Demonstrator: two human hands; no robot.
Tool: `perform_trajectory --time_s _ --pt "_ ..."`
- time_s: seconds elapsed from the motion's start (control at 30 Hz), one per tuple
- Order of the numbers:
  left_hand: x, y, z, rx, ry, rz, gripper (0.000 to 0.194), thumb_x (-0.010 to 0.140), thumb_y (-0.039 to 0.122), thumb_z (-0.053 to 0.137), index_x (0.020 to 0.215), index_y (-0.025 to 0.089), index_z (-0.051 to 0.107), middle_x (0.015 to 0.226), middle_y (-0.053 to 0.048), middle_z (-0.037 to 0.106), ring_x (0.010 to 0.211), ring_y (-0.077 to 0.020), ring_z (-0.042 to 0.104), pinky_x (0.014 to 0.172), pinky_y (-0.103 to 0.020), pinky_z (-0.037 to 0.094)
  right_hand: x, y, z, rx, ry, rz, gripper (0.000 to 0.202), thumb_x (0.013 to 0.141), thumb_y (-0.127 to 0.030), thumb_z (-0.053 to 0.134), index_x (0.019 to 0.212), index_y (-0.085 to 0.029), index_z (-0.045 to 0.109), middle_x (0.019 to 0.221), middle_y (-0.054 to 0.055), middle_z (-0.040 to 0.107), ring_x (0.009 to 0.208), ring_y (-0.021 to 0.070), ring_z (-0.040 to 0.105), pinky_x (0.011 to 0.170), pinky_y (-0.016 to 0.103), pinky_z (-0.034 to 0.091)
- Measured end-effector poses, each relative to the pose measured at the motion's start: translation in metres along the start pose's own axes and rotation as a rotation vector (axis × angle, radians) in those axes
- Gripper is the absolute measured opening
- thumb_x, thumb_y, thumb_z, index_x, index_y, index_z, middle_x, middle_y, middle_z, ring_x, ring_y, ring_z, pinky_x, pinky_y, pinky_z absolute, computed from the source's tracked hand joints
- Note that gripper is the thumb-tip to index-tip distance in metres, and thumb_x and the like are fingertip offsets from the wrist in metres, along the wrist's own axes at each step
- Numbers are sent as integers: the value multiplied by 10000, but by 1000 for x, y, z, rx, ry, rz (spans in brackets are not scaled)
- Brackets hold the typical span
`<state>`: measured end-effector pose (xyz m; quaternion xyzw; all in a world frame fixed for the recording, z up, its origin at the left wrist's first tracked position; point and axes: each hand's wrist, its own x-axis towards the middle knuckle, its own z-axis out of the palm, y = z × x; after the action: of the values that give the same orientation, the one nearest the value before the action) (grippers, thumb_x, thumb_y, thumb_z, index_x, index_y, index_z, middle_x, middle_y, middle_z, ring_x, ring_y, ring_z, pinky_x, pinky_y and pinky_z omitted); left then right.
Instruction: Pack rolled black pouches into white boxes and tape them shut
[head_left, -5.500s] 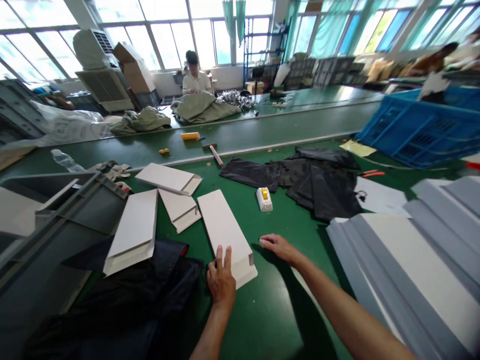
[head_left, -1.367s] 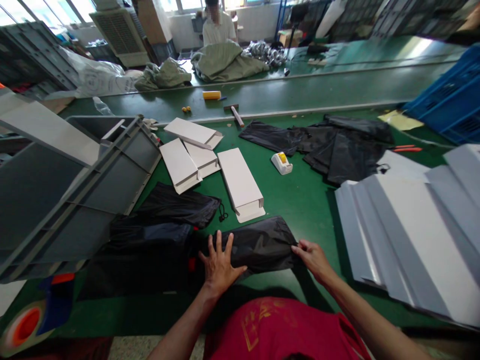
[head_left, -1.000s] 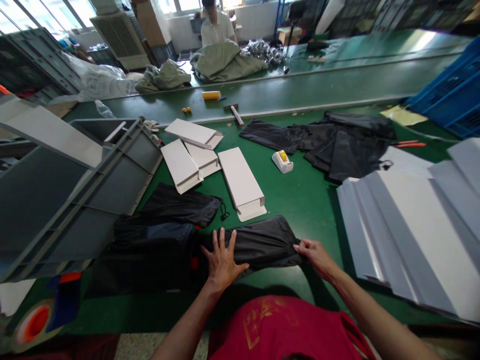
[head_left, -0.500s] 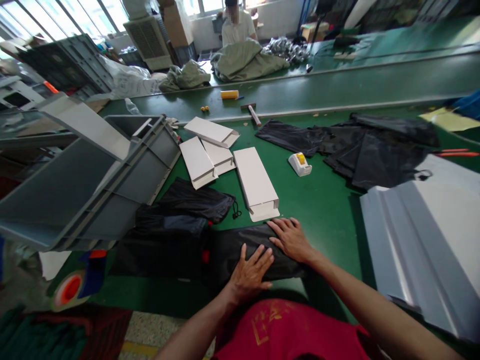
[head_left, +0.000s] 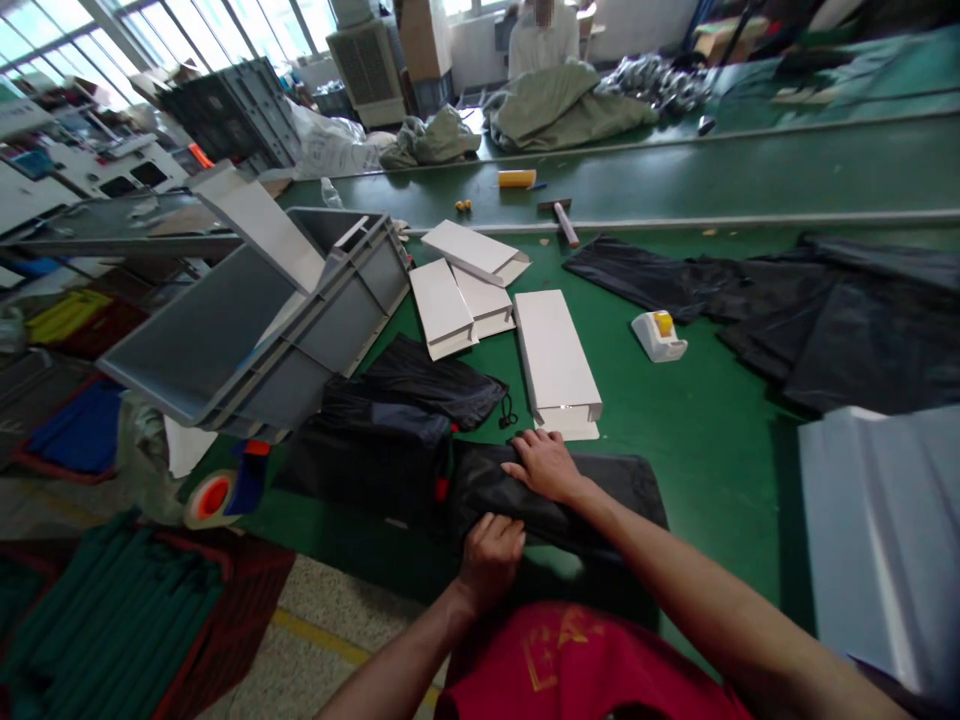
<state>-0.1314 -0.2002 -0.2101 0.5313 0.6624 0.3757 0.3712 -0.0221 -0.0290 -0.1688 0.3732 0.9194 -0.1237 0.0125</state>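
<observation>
A black cloth bag [head_left: 611, 485], plump and lying flat, rests at the near edge of the green table in front of me. My left hand [head_left: 491, 555] has its fingers curled on the bag's near side, close to its left end. With its fingers bent over the far edge and its thumb on top, my right hand [head_left: 549, 466] grips the same bag. Just left lies another filled black bag [head_left: 367, 460] with a bit of red at its end. Behind that is a flatter black drawstring bag [head_left: 439, 380] with a cord.
White boxes [head_left: 559, 350] lie beyond my hands. A grey crate [head_left: 322, 340] stands left, a tape dispenser [head_left: 660, 336] right. Black bags [head_left: 840, 310] and grey-white sheets [head_left: 877, 530] lie further right. A tape roll [head_left: 214, 497] sits at the left edge; a person [head_left: 544, 45] is across the table.
My left hand has gone from lying flat to curled at the bag's near side. My right hand has shifted left along the bag's far edge. The view has turned left.
</observation>
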Motion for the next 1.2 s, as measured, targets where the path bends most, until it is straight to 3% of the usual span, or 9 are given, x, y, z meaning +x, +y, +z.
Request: perform_trajectory --time_s 0.13,0.23,0.37,0.5,0.67,0.8,0.93,1.1,1.2 --pt "2 2 -1 -180 226 -331 398 871 494 513 633 190 612 706 -125 659 754 -238 658 740 -365 512 1 -4 7 -36 -2 61 578 950 -632 314 1020 -143 613 1015 158 618 981 308 560 846 414 365" --pt "11 2 -2 -398 352 -578 487 841 608 519 640 168 575 636 -116 639 649 -235 671 609 -345 536 -1 -3 9 -50 -22 92 566 951 -623 324 993 -132 605 972 163 623 944 303 583 802 386 393" --pt "25 14 -7 -655 463 -722 522 781 658 600 737 138 576 682 -106 658 708 -219 695 719 -369 571 -5 -1 10 -60 -38 120 549 965 -596 317 973 -126 600 932 165 634 898 294 611 763 368 415" --pt "35 32 -12 -955 500 -875 503 729 617 696 770 132 569 716 -94 658 728 -208 687 772 -371 567 -13 6 8 -61 -36 143 534 976 -580 296 951 -135 590 928 163 641 877 282 622 753 360 428" --pt "47 42 -18 -957 441 -1033 553 740 653 656 806 108 585 757 -116 653 740 -234 683 786 -385 554 -26 16 7 -63 25 163 512 976 -579 297 903 -152 570 887 157 637 866 279 608 746 355 423" --pt "55 40 -22 -1099 341 -1021 676 740 668 638 1064 76 594 1055 -207 663 961 -300 678 848 -428 543 -36 19 5 -53 63 187 495 978 -578 296 900 -162 552 874 145 628 853 270 601 739 343 403" --pt "58 38 -23 -1108 300 -1035 746 729 703 619 1132 77 591 1157 -226 642 1023 -294 664 864 -413 537 -43 21 -1 -17 52 190 490 987 -568 276 903 -168 547 878 128 630 839 261 606 718 331 394" --pt "68 40 -33 -1173 222 -935 576 780 604 622 1121 140 639 1083 -137 706 961 -254 687 865 -402 545 -47 20 -1 110 -45 196 456 999 -537 271 901 -185 544 902 116 649 837 243 622 694 310 390" --pt "75 36 -45 -1197 66 -885 464 767 477 689 1036 99 667 990 -138 729 924 -252 696 865 -375 547 -47 20 5 267 -148 180 447 997 -522 278 894 -177 544 917 139 652 834 258 623 680 315 385"
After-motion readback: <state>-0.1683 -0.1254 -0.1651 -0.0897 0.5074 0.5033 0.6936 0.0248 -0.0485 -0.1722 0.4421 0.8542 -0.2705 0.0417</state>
